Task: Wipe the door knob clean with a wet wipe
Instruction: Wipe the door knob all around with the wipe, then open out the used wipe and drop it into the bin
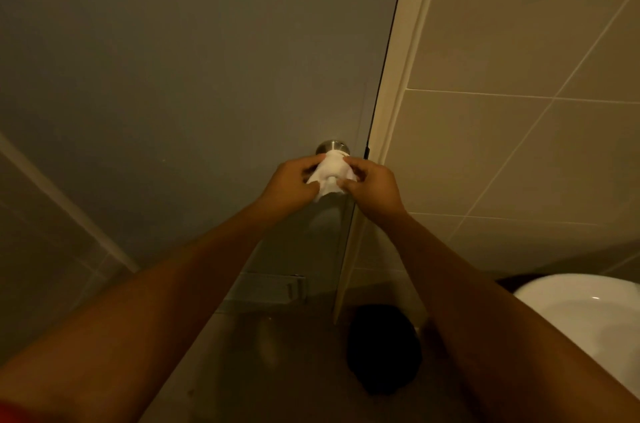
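Head view: at frame centre, the wet wipe (331,173) is draped over the door knob (331,147). The left hand (289,184) and right hand (372,185) pinch its side edges, fingers (346,184) closed on cloth. The wipe looks soft and limp; the metal knob rigid, likely slippery, best cupped around its rim.

Both my hands on the wipe at the door knob

My left hand (291,183) and right hand (372,185) each pinch a side of the white wet wipe (332,175), which drapes over the metal door knob (331,146); only the knob's base shows just beyond my grip on the grey door (194,59). The door frame (398,83) runs right of my right hand, a white basin (588,312) lower right.
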`<state>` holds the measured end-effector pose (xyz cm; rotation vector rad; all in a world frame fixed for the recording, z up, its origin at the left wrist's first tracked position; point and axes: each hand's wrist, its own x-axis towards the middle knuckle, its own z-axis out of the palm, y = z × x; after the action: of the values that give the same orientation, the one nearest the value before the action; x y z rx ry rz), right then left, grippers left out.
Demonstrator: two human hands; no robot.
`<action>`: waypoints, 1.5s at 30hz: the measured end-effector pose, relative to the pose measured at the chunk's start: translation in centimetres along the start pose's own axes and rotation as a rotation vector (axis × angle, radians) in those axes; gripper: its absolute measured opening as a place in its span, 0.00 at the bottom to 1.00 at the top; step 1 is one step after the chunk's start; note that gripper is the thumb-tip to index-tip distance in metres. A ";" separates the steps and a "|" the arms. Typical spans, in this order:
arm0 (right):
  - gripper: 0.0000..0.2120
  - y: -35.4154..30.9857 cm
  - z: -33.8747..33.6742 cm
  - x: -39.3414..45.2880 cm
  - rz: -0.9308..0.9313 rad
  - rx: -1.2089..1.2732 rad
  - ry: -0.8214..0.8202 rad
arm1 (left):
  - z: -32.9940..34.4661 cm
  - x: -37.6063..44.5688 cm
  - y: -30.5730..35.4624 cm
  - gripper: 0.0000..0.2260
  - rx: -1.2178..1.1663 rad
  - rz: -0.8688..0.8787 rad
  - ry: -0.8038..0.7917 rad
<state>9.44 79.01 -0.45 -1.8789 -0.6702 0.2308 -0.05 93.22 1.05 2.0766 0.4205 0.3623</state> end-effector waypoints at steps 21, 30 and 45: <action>0.06 -0.2 -0.5 -0.9 0.262 0.196 0.052 | -0.6 -0.6 0.1 0.16 -0.030 -0.236 0.079; 0.14 -0.5 -1.9 -3.8 0.194 0.020 -0.054 | 0.1 -2.9 0.3 0.14 0.166 -0.225 -0.065; 0.16 2.9 -10.1 -9.5 0.364 -0.081 0.164 | 7.0 -2.9 2.4 0.18 -0.326 -0.366 -0.220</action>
<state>7.19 65.00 -0.38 -2.0641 -0.2258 0.2812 0.63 85.44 -0.64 1.6586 0.5559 -0.0179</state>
